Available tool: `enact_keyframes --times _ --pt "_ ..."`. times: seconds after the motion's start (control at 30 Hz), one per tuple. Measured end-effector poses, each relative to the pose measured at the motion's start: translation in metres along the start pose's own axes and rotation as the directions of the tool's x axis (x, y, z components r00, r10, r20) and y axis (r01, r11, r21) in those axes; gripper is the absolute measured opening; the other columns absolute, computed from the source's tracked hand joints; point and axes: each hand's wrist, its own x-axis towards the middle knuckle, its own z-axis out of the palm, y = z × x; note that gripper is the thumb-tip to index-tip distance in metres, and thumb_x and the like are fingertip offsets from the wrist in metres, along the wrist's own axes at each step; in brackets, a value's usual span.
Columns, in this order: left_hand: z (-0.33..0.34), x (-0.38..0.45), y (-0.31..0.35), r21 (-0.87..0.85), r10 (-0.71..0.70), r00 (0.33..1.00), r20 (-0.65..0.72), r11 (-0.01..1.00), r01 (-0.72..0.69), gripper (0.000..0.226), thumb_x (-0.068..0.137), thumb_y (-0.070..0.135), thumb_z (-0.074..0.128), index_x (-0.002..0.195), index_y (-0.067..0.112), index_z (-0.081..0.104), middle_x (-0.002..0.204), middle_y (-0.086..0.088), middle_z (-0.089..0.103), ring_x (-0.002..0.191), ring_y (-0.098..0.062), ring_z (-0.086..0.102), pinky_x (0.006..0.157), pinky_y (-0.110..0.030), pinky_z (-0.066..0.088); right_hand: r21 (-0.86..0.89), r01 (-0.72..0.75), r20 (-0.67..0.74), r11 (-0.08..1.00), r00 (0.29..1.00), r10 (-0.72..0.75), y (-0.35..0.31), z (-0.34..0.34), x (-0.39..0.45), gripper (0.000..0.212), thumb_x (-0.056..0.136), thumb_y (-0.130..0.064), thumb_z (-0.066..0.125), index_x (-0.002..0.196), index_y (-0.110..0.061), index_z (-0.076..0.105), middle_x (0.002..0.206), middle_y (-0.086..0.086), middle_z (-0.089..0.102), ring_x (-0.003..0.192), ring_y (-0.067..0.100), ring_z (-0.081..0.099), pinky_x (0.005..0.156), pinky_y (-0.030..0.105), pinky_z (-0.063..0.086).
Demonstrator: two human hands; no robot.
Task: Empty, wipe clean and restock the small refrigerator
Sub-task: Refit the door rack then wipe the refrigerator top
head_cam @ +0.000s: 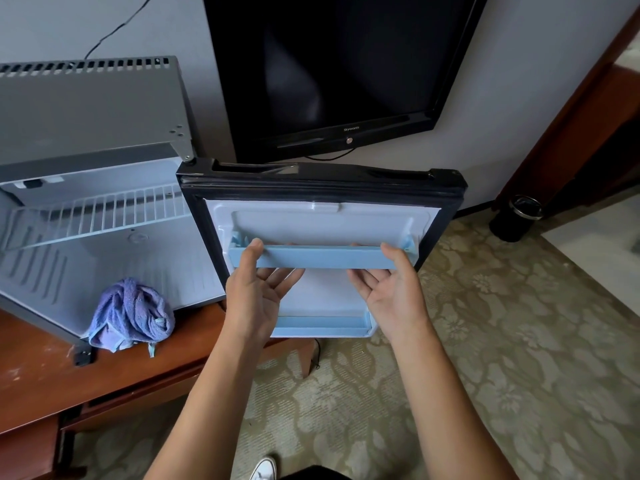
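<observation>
The small grey refrigerator (86, 109) stands on a wooden table, its door (322, 188) swung wide open to the right. Its white inside holds only a wire shelf (104, 216). On the door's inner side a light blue upper rail (311, 257) runs across. My left hand (254, 292) holds the rail's left end, thumb on its front and fingers under it. My right hand (391, 285) holds the right end the same way. A lower blue door shelf (322, 325) sits at the door's bottom. A crumpled purple cloth (133, 315) lies at the fridge's front edge.
A black television (339, 71) hangs on the wall right behind the door. The wooden table (104, 368) reaches to the left and front. Patterned carpet (485, 341) covers the floor, with a black bin (516, 218) by the wall at right. My white shoe (265, 468) shows below.
</observation>
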Motion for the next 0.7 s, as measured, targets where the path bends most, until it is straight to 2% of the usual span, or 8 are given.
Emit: enact_keyframes --times 0.17,0.33,0.47,0.6,0.7 --pt "-0.001 0.007 0.001 0.061 0.031 0.999 -0.019 0.998 -0.03 0.031 0.102 0.031 0.059 0.123 0.01 0.064 0.102 -0.021 0.076 0.101 -0.036 0.074 0.091 -0.043 0.061 -0.002 -0.014 -0.054 1.0 0.998 0.014 0.002 -0.002 0.003 0.027 0.092 -0.022 0.069 0.116 -0.01 0.067 0.115 0.018 0.073 0.105 0.029 0.071 0.089 0.038 0.058" --pt "-0.003 0.005 -0.005 0.018 0.017 1.0 -0.022 1.0 -0.016 0.032 0.103 0.03 0.056 0.127 0.008 0.059 0.112 -0.026 0.073 0.107 -0.037 0.072 0.092 -0.043 0.06 -0.039 -0.009 -0.122 0.999 0.993 0.004 0.004 -0.003 0.007 0.03 0.09 -0.021 0.071 0.116 -0.01 0.06 0.115 0.023 0.062 0.099 0.032 0.066 0.083 0.037 0.058" --pt "-0.004 0.006 -0.006 0.006 0.016 0.999 -0.028 1.0 -0.016 0.03 0.103 0.029 0.056 0.122 0.007 0.061 0.1 -0.023 0.074 0.107 -0.037 0.072 0.091 -0.042 0.06 -0.068 0.009 -0.162 0.998 0.987 -0.019 0.006 -0.001 0.008 0.033 0.085 -0.024 0.072 0.112 -0.012 0.059 0.114 0.023 0.061 0.095 0.033 0.067 0.08 0.037 0.059" --pt "-0.005 0.004 -0.009 0.004 0.02 0.999 -0.038 1.0 -0.019 0.032 0.103 0.03 0.057 0.121 0.004 0.063 0.097 -0.023 0.074 0.107 -0.037 0.072 0.091 -0.042 0.061 -0.087 0.025 -0.197 0.996 0.98 -0.042 0.008 0.002 0.006 0.02 0.092 -0.021 0.065 0.108 -0.013 0.057 0.117 0.023 0.058 0.104 0.035 0.069 0.082 0.039 0.059" --pt "-0.005 0.003 -0.008 -0.006 0.016 1.0 -0.026 1.0 -0.016 0.03 0.103 0.029 0.057 0.121 0.005 0.062 0.105 -0.025 0.074 0.109 -0.037 0.072 0.092 -0.042 0.06 -0.089 0.016 -0.215 0.996 0.976 -0.035 0.007 0.003 0.007 0.02 0.091 -0.02 0.065 0.107 -0.01 0.057 0.114 0.021 0.059 0.106 0.036 0.07 0.083 0.039 0.061"
